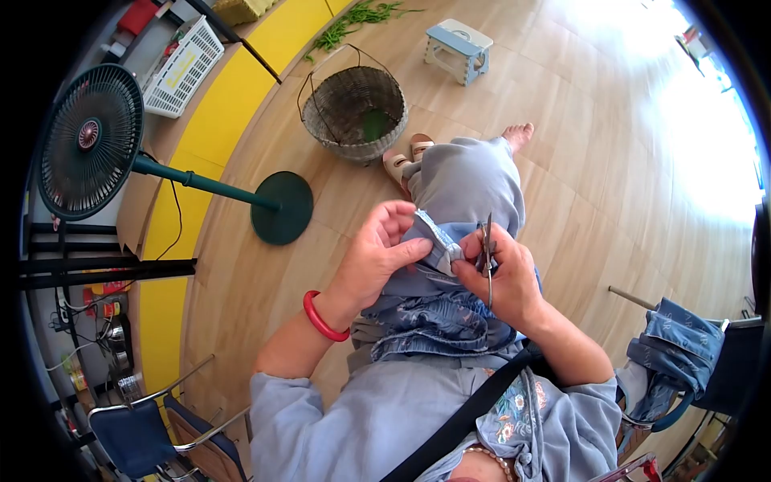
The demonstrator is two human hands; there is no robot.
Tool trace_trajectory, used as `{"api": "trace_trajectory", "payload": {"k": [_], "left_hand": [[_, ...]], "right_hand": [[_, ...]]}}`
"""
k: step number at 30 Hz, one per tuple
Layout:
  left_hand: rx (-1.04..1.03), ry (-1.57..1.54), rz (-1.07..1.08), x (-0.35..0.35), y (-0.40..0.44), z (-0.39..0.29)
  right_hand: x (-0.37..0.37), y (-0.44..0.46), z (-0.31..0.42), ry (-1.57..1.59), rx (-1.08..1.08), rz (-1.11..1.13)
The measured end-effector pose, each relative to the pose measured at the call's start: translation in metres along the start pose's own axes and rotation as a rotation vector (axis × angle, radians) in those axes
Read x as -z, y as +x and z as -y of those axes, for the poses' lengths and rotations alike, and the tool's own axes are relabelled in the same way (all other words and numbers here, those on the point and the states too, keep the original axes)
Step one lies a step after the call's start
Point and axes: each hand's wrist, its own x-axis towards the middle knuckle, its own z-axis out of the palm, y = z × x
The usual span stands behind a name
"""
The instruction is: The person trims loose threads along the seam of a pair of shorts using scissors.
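Across my lap lies a blue denim garment (pixel 426 321), bunched in folds. My left hand (pixel 384 251), with a red bangle on its wrist, holds a raised edge of this denim between thumb and fingers. A pale, frayed-looking strip (pixel 436 233) runs along that edge. My right hand (pixel 514 277) grips a small pair of scissors (pixel 487 241), blades pointing away from me, while its thumb and fingertip pinch the other end of the strip. The scissors stand beside the cloth; whether their blades touch it I cannot tell.
A woven basket (pixel 353 108) and sandals (pixel 397 165) are on the floor ahead, near a small stool (pixel 459 48). At left stands a green fan (pixel 281 207). More denim (pixel 679 345) hangs over a chair at right; another chair (pixel 132 434) is behind left.
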Motion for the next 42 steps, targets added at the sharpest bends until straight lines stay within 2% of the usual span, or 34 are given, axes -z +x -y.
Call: {"api": "trace_trajectory", "payload": {"k": [1, 2, 4, 5, 9, 11, 13, 15, 16, 17, 20, 23, 28, 29, 31, 33, 34, 35, 36, 37, 38, 39, 40, 42], "left_hand": [[0.202, -0.103, 0.082, 0.005, -0.002, -0.001], [0.199, -0.111, 0.08, 0.008, -0.003, -0.002], [0.321, -0.09, 0.217, 0.011, -0.003, -0.002], [0.315, -0.098, 0.217, 0.009, -0.002, -0.002], [0.183, -0.106, 0.242, -0.001, -0.001, -0.009], [0.144, -0.097, 0.237, -0.005, -0.001, -0.013], [0.177, -0.142, 0.234, -0.008, 0.0, -0.015], [0.202, -0.168, 0.23, -0.009, 0.001, -0.013], [0.231, -0.188, 0.223, -0.008, 0.001, -0.013], [0.228, -0.192, 0.224, -0.009, 0.002, -0.013], [0.252, -0.194, 0.215, -0.013, 0.0, -0.018], [0.234, -0.112, 0.234, -0.019, -0.001, -0.024], [0.102, 0.137, 0.186, -0.023, -0.001, -0.025], [0.105, 0.135, 0.184, -0.023, 0.0, -0.025], [0.054, 0.343, 0.173, -0.025, 0.001, -0.027], [0.035, 0.351, 0.176, -0.026, 0.003, -0.026], [0.013, 0.36, 0.177, -0.027, 0.004, -0.026], [0.017, 0.36, 0.178, -0.027, 0.006, -0.026], [-0.053, 0.472, 0.172, -0.026, 0.009, -0.025], [-0.122, 0.584, 0.168, -0.026, 0.012, -0.025], [-0.117, 0.585, 0.171, -0.026, 0.015, -0.023], [-0.281, 0.61, 0.168, -0.026, 0.018, -0.022], [-0.447, 0.633, 0.164, -0.027, 0.021, -0.02], [-0.489, 0.623, 0.172, -0.028, 0.026, -0.017]], "right_hand": [[-0.001, 0.0, 0.0, -0.004, 0.03, -0.008], [-0.001, 0.0, 0.0, -0.01, 0.061, -0.016], [-0.003, 0.0, -0.003, -0.058, 0.119, -0.01], [-0.003, 0.001, -0.003, -0.1, 0.178, -0.012], [0.005, 0.003, 0.005, -0.118, 0.163, 0.061], [0.012, 0.006, 0.006, 0.009, -0.031, 0.065], [0.017, 0.008, 0.01, 0.042, -0.084, 0.056], [0.018, 0.009, 0.014, 0.061, 0.031, -0.103], [0.017, 0.01, 0.009, -0.002, 0.161, -0.192], [0.018, 0.01, 0.011, -0.006, 0.163, -0.19], [0.015, 0.008, 0.015, -0.149, 0.366, -0.192], [0.013, 0.012, 0.02, -0.301, 0.452, -0.125], [0.012, 0.015, 0.015, -0.296, 0.37, -0.132], [0.011, 0.016, 0.013, -0.317, 0.429, -0.146], [0.01, 0.02, 0.011, -0.339, 0.486, -0.16], [0.012, 0.025, 0.009, -0.404, 0.589, -0.164], [0.011, 0.026, 0.007, -0.403, 0.586, -0.164], [0.01, 0.026, 0.005, -0.326, 0.496, -0.163], [0.01, 0.027, 0.004, -0.248, 0.404, -0.163], [0.012, 0.028, 0.004, -0.247, 0.399, -0.164], [0.015, 0.03, 0.006, -0.115, 0.213, -0.097], [0.019, 0.032, 0.008, 0.017, 0.027, -0.031], [0.021, 0.033, 0.007, 0.063, -0.021, -0.002], [0.022, 0.036, 0.009, 0.157, -0.104, -0.005]]}}
